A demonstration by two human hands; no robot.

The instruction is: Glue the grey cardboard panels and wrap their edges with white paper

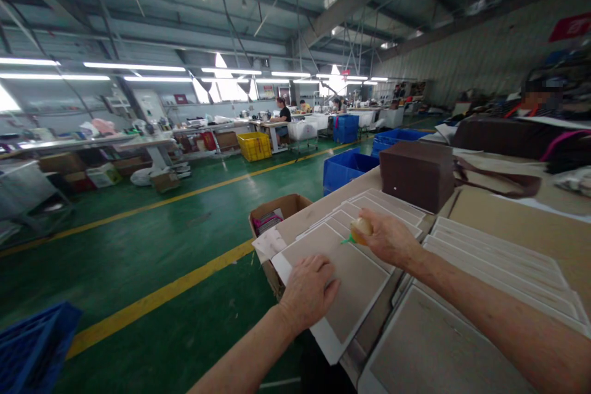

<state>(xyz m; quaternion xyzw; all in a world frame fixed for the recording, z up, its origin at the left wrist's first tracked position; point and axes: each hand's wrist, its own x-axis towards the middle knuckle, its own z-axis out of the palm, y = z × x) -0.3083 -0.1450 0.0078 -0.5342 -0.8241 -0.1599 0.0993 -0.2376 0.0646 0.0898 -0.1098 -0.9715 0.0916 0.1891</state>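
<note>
Downward in the head view, the left hand (pixel 307 292) rests open and flat on a beige board (pixel 344 283) with a white border, at the edge of the worktop (pixel 323 212). The right hand (pixel 386 237) grips a small squeeze bottle (pixel 361 229) with a green nozzle just above it. More boards lie fanned underneath, and a stack of boards (pixel 498 271) sits rightward; which are finished is unclear.

On my feed the wearer's body comes through as just a bare left forearm (pixel 244 363) and right forearm (pixel 489 314) — uncovered to the frame's lower edge — ending in a bare left hand (pixel 307 292) and right hand (pixel 385 237).
</note>
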